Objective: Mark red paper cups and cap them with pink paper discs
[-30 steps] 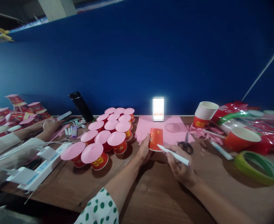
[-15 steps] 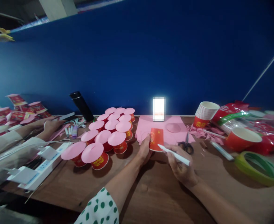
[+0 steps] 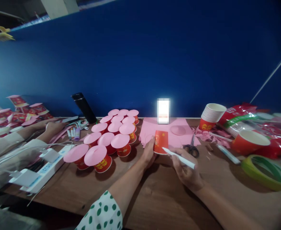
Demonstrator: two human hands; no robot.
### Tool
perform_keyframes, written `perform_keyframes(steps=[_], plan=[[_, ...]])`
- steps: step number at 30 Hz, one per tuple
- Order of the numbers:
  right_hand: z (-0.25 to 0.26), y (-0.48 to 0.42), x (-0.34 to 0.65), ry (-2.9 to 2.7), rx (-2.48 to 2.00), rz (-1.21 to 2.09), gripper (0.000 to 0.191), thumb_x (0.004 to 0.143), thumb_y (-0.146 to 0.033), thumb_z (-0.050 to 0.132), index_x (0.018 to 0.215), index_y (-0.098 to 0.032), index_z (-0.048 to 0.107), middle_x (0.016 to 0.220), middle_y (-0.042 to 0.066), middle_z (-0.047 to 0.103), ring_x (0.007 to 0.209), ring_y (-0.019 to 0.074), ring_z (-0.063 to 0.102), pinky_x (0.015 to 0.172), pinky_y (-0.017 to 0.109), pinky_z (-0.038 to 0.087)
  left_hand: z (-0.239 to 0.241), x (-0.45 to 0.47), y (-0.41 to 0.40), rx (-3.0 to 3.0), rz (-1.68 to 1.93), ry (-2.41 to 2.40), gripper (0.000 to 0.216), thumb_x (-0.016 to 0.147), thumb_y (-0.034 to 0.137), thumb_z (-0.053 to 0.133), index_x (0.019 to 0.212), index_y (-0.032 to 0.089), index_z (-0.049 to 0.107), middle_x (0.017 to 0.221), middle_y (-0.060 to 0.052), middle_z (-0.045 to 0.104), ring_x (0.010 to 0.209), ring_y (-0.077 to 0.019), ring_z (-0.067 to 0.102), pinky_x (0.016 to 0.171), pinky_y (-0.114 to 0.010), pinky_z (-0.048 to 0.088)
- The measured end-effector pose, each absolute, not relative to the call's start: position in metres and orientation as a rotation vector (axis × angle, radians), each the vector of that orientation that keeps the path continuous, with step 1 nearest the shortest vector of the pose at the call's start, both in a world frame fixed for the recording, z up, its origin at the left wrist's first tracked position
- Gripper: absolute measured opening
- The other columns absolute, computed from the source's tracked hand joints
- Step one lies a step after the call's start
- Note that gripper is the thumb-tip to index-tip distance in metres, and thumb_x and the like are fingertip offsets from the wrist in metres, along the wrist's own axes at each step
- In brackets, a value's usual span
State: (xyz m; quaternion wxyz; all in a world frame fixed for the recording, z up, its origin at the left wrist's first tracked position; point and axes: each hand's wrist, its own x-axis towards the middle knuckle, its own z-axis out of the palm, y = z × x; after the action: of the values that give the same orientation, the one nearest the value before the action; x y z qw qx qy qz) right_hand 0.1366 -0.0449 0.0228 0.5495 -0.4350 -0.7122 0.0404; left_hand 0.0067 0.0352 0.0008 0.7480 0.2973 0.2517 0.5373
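A red paper cup (image 3: pixel 161 141) stands upside down in front of me, with my left hand (image 3: pixel 149 154) wrapped round its left side. Between the fingers of my right hand (image 3: pixel 187 171) is a white marker pen (image 3: pixel 182 159), its tip at the cup's lower side. Whether the tip touches the cup I cannot tell. Behind the cup lie pink paper sheets (image 3: pixel 145 127) and a pink paper disc (image 3: pixel 178 130). Black-handled scissors (image 3: pixel 192 149) rest to the right of the cup. Several upturned red cups topped with pink discs (image 3: pixel 95 155) stand in rows on the left.
A bright phone (image 3: pixel 163 111) leans on the blue partition (image 3: pixel 142 57). To the right are stacked cups (image 3: pixel 210 116), a lying cup (image 3: pixel 249 142) and a tape roll (image 3: pixel 266 171). On the left are a power strip (image 3: pixel 44 171), a black flask (image 3: pixel 84 108) and a co-worker's hands (image 3: pixel 54 128).
The view has shifted very slightly. My left hand still holds the cup, and the marker pen stays at the cup's lower side.
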Motion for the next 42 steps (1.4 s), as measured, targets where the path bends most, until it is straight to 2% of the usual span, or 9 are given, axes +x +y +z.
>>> perform_keyframes(steps=[15,33,42], plan=[[0.0248,-0.0456,0.1366,-1.736,-1.003,0.051,0.014,0.087,-0.017,0.048,0.097,-0.017,0.059,0.082,0.006,0.066,0.074,0.0174,0.064,0.068,0.029,0.052,-0.0013,0.0071,0.0368,0.678,1.179,0.588,0.038,0.077,0.050,0.061,0.083,0.013,0.063,0.076,-0.004,0.067,0.068,-0.0143,0.061,0.076,-0.029,0.047],[0.0274,-0.0446,0.1359,-1.732,-0.984,0.029,0.015,0.088,-0.020,0.046,0.093,-0.019,0.060,0.080,0.006,0.068,0.073,0.0178,0.066,0.068,0.029,0.053,0.0043,0.0070,0.0353,0.656,1.178,0.597,0.035,0.073,0.047,0.066,0.084,0.014,0.065,0.080,-0.005,0.070,0.075,-0.0183,0.066,0.076,-0.030,0.049],[0.0249,-0.0457,0.1358,-1.738,-0.997,0.061,0.014,0.087,-0.017,0.048,0.095,-0.018,0.059,0.083,0.006,0.067,0.076,0.0178,0.065,0.071,0.030,0.052,0.0043,0.0068,0.0341,0.688,1.183,0.603,0.037,0.074,0.049,0.064,0.085,0.014,0.065,0.080,-0.005,0.069,0.072,-0.0161,0.064,0.076,-0.029,0.048]])
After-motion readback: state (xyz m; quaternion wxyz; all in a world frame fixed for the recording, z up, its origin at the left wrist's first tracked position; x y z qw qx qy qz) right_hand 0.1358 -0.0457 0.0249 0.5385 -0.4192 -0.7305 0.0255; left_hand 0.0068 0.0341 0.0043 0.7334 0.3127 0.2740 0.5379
